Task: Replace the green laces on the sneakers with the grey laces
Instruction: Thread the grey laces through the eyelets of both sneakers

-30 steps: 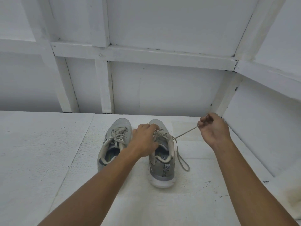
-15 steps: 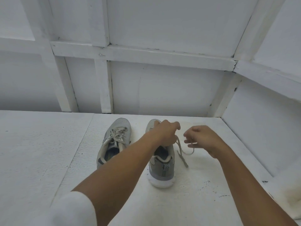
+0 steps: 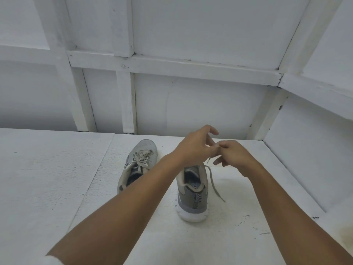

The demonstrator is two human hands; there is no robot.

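Note:
Two grey sneakers stand side by side on the white surface, toes pointing away from me. The left sneaker point(image 3: 138, 165) is laced with a pale lace tied on top. My forearm and hands hide the front of the right sneaker point(image 3: 192, 196). My left hand point(image 3: 194, 148) and my right hand point(image 3: 234, 155) meet fingertip to fingertip just above that shoe's front, and both pinch its greyish lace point(image 3: 214, 183). A short lace tip hangs below the fingers. One loose strand trails down the shoe's right side onto the surface.
The white table point(image 3: 57, 188) ends at a white panelled back wall point(image 3: 191, 104). A white side wall point(image 3: 305, 159) closes it in at the right, close to the right sneaker. No green lace is in view.
My left hand has lifted off the right sneaker's tongue and moved right. My right hand has come in to meet it. The lace, pulled taut to the right a second ago, now hangs slack.

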